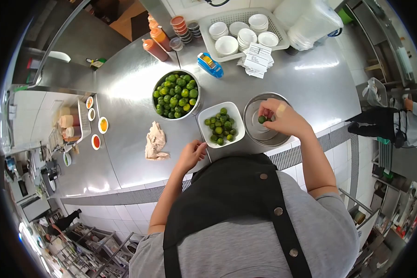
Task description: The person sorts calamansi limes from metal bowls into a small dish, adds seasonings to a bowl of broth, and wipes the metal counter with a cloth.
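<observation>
Over a steel bowl (253, 125), my right hand (281, 117) pinches a small green lime (262, 119). A light patch like a plaster shows on the back of that hand. Just left of the bowl stands a square white dish (204, 121) holding several small limes (224, 124). My left hand (193, 154) is by the dish's near left corner, fingers curled, with nothing visible in them; whether it touches the dish I cannot tell. Behind the dish, a larger steel bowl (198, 100) is heaped with green and yellowish limes (175, 94).
A crumpled cloth (156, 141) lies left on the steel counter (129, 153). Farther back are a blue tape dispenser (210, 65), sauce bottles (155, 49), paper slips (256, 60) and a grey tray (208, 34) of white bowls. Small sauce dishes (96, 142) stand left. Another person (384, 127) is at right.
</observation>
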A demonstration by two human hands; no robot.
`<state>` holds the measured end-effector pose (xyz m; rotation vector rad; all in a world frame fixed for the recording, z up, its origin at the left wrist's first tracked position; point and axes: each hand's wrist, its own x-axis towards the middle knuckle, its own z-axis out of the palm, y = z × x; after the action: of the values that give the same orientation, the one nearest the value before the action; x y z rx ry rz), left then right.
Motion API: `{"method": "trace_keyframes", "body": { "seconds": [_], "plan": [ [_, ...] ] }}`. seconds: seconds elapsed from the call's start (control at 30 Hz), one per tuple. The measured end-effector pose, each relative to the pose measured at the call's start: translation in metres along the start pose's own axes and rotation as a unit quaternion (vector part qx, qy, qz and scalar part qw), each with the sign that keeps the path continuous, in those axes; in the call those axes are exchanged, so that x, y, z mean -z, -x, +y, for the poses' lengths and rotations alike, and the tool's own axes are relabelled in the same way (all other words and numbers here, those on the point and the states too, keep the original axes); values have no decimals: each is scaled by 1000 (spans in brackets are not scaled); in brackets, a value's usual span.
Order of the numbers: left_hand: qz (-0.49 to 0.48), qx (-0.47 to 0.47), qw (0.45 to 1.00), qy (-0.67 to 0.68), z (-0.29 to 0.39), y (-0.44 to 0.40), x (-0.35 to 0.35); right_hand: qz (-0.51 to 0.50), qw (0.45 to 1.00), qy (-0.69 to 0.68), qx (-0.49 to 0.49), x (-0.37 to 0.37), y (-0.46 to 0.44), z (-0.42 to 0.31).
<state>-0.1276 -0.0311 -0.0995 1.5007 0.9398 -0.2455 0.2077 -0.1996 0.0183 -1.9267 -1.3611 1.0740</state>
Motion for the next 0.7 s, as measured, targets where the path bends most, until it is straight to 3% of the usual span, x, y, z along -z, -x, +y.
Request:
{"method": "trace_keyframes", "body": {
  "seconds": [0.1,0.2,0.33,0.43,0.5,0.6,0.7],
  "plan": [
    [-37,69,990,117,8,-1,-14,32,996,-48,75,-10,-5,-32],
    [-36,79,993,84,10,-4,-18,112,986,-1,123,-26,-13,-35],
    [14,89,996,-28,2,11,3,202,978,-6,42,13,-2,-20],
    [116,116,962,-219,-18,30,48,281,959,35,30,35,19,16],
    [222,75,923,-304,-58,31,82,285,956,65,-37,41,38,31],
    [362,21,878,-312,-49,48,104,299,947,71,-97,32,61,39],
    [354,13,891,-285,-37,43,109,341,924,93,-148,9,75,41]
  ]
}}
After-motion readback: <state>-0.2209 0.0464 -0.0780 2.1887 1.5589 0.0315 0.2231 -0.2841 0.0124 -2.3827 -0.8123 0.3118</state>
